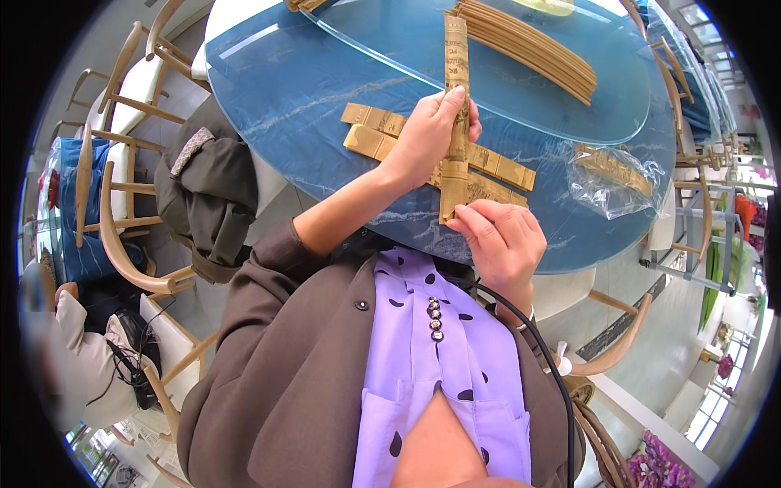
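Observation:
My left hand [429, 134] is closed round the middle of a long, narrow brown paper sleeve [457, 61] with dark printing, held lengthwise away from me. At the sleeve's near end, my right hand [503, 244] pinches the corner between thumb and fingers. Beneath it, more printed brown sleeves lie crosswise on the blue table: some stick out on the left [370, 130], others on the right [500, 169]. My left hand and the held sleeve hide their middle part.
On the glass turntable [366, 49] lies a fanned stack of brown strips [529, 53]. A clear plastic bag [610, 179] with a tan packet rests near the right edge of the marbled blue table [277, 106]. Wooden chairs [114, 220] stand around, one with a dark jacket [207, 183]. A black cable [545, 350] runs past my right arm.

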`<state>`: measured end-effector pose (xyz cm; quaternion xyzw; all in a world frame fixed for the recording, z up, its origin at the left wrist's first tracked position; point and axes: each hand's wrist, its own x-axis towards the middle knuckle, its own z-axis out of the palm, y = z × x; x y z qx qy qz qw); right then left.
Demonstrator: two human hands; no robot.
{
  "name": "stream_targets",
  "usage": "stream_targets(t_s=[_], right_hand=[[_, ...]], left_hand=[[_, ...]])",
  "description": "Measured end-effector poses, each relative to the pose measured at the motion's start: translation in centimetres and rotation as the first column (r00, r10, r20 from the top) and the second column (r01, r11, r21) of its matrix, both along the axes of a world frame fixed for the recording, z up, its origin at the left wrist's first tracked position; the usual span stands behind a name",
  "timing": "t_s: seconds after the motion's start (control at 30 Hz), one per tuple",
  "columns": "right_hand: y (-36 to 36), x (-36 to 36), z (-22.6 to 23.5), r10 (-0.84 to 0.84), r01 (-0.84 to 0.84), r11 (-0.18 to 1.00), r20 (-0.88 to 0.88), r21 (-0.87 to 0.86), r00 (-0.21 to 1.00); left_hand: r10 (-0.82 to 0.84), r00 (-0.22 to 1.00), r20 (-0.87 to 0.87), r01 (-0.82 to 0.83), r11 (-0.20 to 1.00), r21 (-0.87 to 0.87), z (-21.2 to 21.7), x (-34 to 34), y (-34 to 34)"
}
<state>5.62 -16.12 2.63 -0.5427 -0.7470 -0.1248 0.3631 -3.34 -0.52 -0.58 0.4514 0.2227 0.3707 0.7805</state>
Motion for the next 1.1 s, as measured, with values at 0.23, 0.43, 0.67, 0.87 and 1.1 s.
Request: stream_targets(t_s=[0.23,0.43,0.67,0.87,1.1], right_hand=[[0.9,0.1,-1.0,-0.169,0.156,0.984,-0.177,-0.087,0.970],[2.3,0.2,-1.0,-0.161,0.086,0.969,-0.327,-0.233,0.931],[2.5,1.2,-1.0,-0.207,0.096,0.957,-0.414,-0.272,0.886],[2.5,2.1,-1.5,-0.233,0.120,0.955,-0.431,-0.273,0.872],[2.7,3.3,-1.3,-0.265,0.149,0.947,-0.428,-0.286,0.864]], left_hand=[[0.014,1.000,-0.018,-0.011,0.993,0.116,0.4,-0.6,-2.9],[-0.010,0.988,-0.156,0.035,0.986,0.161,0.2,-2.2,-4.7],[0.556,0.782,-0.282,-0.222,0.672,0.707,2.0,-6.6,9.5],[0.829,0.497,-0.257,-0.076,0.337,0.938,3.3,-11.0,24.9],[0.889,0.375,-0.264,-0.030,0.296,0.955,3.9,-11.8,32.5]])
